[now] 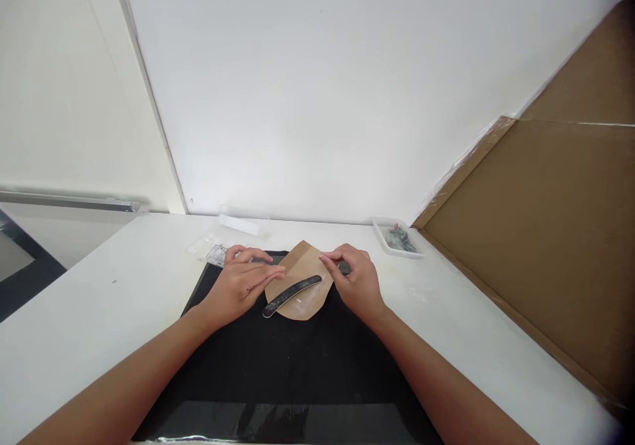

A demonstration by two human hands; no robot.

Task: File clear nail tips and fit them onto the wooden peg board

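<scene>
A sheet of brown paper, slightly curved, is over a black mat. Across it lies a dark curved nail file, its lower left end reaching past the paper's edge. Pale dust marks the paper below the file. My left hand has thumb and forefinger together at the paper's left edge, with the other fingers raised behind. At the upper right edge my right hand pinches the sheet between thumb and forefinger. Neither hand touches the file.
At the back right of the white table stands a clear plastic tray of small dark pieces. Clear packaging and a clear lid-like piece lie at the back left. Brown cardboard borders the right side, and a white wall rises behind.
</scene>
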